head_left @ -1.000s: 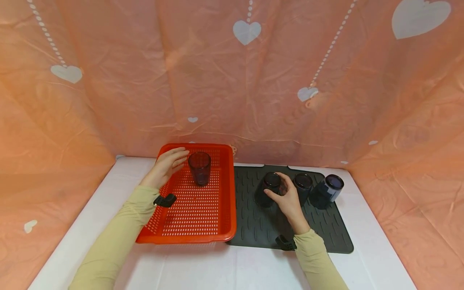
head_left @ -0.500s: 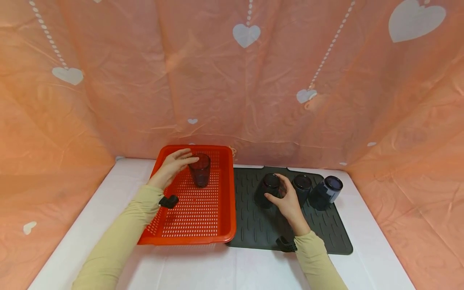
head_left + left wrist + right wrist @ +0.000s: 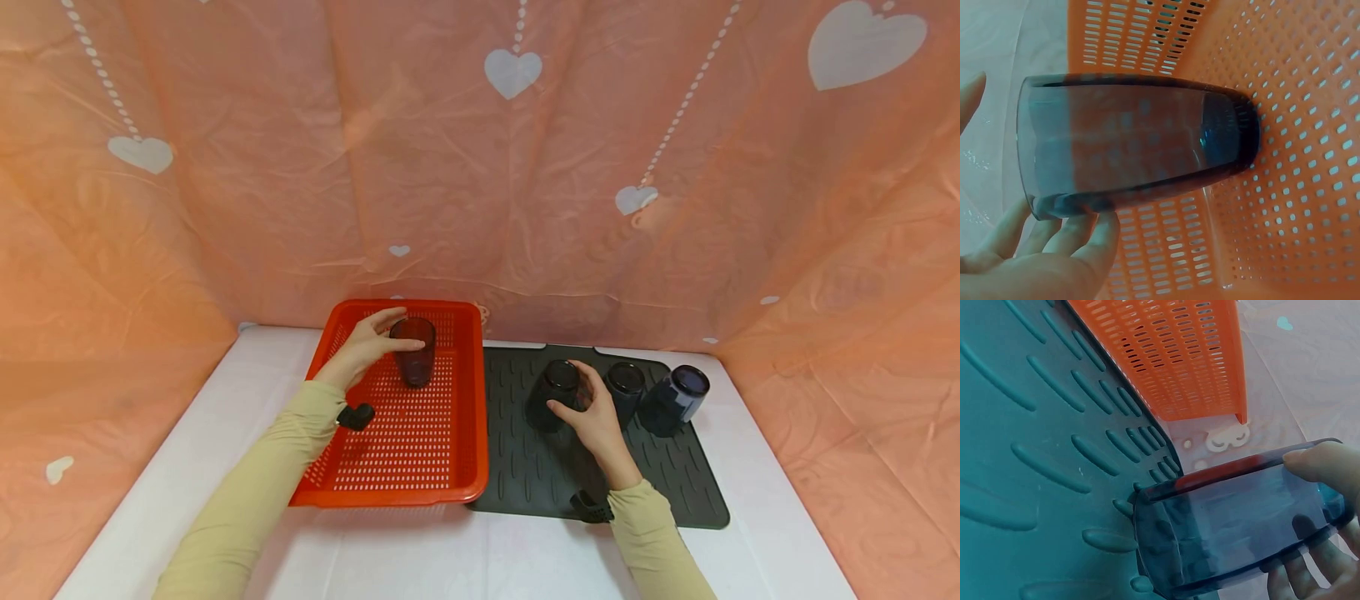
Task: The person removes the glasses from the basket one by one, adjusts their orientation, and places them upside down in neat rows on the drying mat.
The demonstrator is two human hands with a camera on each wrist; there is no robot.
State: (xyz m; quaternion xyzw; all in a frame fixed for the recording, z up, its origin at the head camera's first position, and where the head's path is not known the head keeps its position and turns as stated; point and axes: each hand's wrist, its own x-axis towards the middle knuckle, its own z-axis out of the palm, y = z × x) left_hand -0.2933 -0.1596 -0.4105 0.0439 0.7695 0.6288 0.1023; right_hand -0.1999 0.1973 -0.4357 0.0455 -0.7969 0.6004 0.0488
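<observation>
In the head view a dark tinted drinking glass (image 3: 417, 367) stands mouth up in the back part of a red perforated basket (image 3: 469, 417). My left hand (image 3: 363, 350) reaches round its upper left side. The left wrist view has the fingers (image 3: 1100, 240) at one side of that glass (image 3: 1129, 134), while the thumb stays apart from it. On a dark ribbed drying mat (image 3: 517, 483), my right hand (image 3: 600, 417) grips a second tinted glass (image 3: 551, 404), which is upside down. Thumb and fingers lie on opposite sides of this glass (image 3: 1241, 519) near its base.
Two more dark glasses stand upside down to the right: one glass (image 3: 626, 387) just beside my right hand, and another glass (image 3: 675, 400) by the mat's right edge. A peach curtain (image 3: 450, 167) with white hearts hangs behind the white table (image 3: 390, 550).
My left hand has moved right, from beside the glass in the basket to around its upper part. The right hand stays on its glass.
</observation>
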